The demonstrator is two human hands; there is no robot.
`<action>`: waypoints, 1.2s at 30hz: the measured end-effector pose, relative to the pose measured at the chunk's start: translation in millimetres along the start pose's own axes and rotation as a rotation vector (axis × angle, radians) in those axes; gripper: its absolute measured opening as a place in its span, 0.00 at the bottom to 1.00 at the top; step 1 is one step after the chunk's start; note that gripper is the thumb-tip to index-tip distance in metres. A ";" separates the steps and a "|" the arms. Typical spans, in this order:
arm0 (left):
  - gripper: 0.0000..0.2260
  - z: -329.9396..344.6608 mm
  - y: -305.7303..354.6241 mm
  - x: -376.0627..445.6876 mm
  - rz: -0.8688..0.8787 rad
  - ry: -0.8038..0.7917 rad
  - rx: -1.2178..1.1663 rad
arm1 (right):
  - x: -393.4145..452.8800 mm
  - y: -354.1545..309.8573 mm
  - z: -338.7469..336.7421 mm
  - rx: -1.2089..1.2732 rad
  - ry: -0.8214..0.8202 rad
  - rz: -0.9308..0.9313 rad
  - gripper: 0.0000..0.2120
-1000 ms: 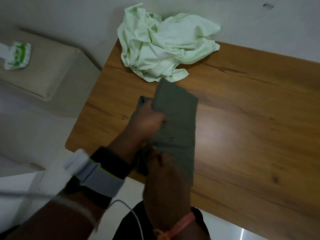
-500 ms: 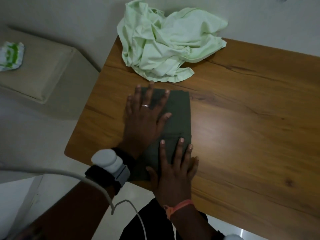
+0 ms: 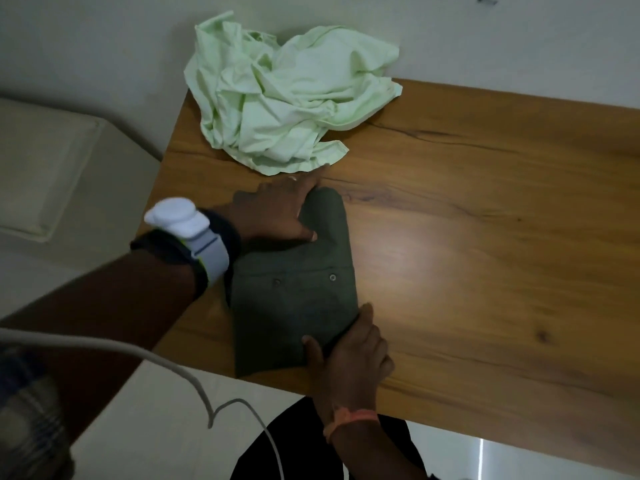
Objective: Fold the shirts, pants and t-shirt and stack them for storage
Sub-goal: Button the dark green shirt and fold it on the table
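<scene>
A folded dark green garment (image 3: 298, 292) with two small buttons lies near the front left corner of the wooden table (image 3: 485, 254). My left hand (image 3: 277, 213) grips its far end, thumb on top and fingers round the edge. My right hand (image 3: 353, 355) holds its near right corner, thumb on the cloth and fingers tucked under the edge. A crumpled pale green shirt (image 3: 287, 95) sits in a heap at the table's far left corner, just beyond my left hand.
A beige cushioned seat (image 3: 45, 168) stands to the left of the table, lower down. A white wall runs behind the table. A white cable (image 3: 194, 379) hangs across the lower left. The table stretches to the right.
Both hands lay flat on the folded green garment half a second ago. Now they have shifted to its ends and taken hold of its edges.
</scene>
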State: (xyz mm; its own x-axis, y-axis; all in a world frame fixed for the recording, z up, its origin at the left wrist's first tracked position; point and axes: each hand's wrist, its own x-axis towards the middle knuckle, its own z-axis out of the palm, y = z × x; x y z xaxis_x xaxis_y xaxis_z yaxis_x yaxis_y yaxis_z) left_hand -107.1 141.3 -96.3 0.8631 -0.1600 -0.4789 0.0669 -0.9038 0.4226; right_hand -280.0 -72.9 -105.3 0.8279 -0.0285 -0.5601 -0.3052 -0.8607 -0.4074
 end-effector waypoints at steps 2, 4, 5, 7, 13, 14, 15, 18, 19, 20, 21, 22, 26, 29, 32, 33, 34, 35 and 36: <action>0.56 -16.1 11.2 13.5 0.048 -0.149 -0.032 | 8.5 -0.3 -8.7 0.216 -0.111 0.077 0.33; 0.47 -28.0 23.3 22.2 0.033 -0.275 -0.039 | 20.7 3.8 -25.1 0.397 -0.182 0.137 0.14; 0.40 -35.1 28.5 24.1 0.018 -0.332 -0.055 | 27.6 9.6 -35.8 0.482 -0.208 0.169 0.09; 0.27 -48.0 37.2 26.1 -0.003 -0.409 -0.187 | 41.7 29.7 -69.3 0.566 -0.217 0.177 0.08; 0.18 -46.4 84.8 31.1 0.069 -0.420 -0.491 | 84.7 94.4 -221.1 0.304 -0.131 -0.129 0.09; 0.20 -44.2 99.1 34.6 0.088 -0.345 -0.505 | 92.6 97.8 -246.7 0.222 -0.081 -0.190 0.08; 0.23 -43.8 115.9 38.1 0.109 -0.262 -0.529 | 98.4 99.3 -271.3 0.153 -0.035 -0.224 0.07; 0.29 -49.3 163.8 47.0 0.218 0.018 -0.619 | 104.6 103.2 -334.1 0.038 0.149 -0.316 0.09; 0.25 -50.1 176.9 48.9 0.252 0.120 -0.620 | 103.5 106.3 -347.5 -0.006 0.237 -0.352 0.10; 0.19 -49.8 189.3 50.3 0.291 0.228 -0.589 | 102.2 111.4 -357.0 -0.053 0.340 -0.400 0.12; 0.13 -48.2 200.1 49.6 0.345 0.343 -0.521 | 100.2 118.6 -361.5 -0.105 0.444 -0.441 0.15; 0.10 -44.0 207.4 48.6 0.417 0.445 -0.430 | 99.4 127.6 -360.8 -0.135 0.529 -0.476 0.19; 0.10 4.1 201.6 48.7 0.611 0.517 -0.016 | 106.9 187.8 -306.2 -0.207 0.651 -0.588 0.28; 0.18 69.6 170.1 43.4 0.630 0.294 0.373 | 115.5 248.6 -233.4 -0.386 0.511 -0.555 0.32; 0.24 107.5 149.5 18.9 0.670 0.166 0.321 | 99.8 288.0 -186.9 -0.378 0.393 -0.387 0.41; 0.24 109.5 149.4 14.1 0.650 0.180 0.276 | 95.1 292.3 -184.2 -0.329 0.409 -0.350 0.36; 0.24 108.7 152.7 11.9 0.611 0.200 0.224 | 91.5 293.8 -185.8 -0.288 0.447 -0.320 0.31; 0.23 105.8 159.8 11.6 0.556 0.229 0.161 | 89.0 290.9 -192.7 -0.251 0.498 -0.289 0.27; 0.24 100.9 171.7 15.4 0.498 0.272 0.099 | 90.3 285.7 -202.5 -0.212 0.556 -0.267 0.24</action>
State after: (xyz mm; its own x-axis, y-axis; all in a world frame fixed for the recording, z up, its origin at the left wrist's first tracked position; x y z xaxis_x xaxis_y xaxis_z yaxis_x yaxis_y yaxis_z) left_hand -132.8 -56.4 -108.7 0.8772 -0.4797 -0.0200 -0.4163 -0.7807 0.4661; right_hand -197.2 -424.4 -126.2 0.9997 -0.0093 0.0207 -0.0027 -0.9547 -0.2976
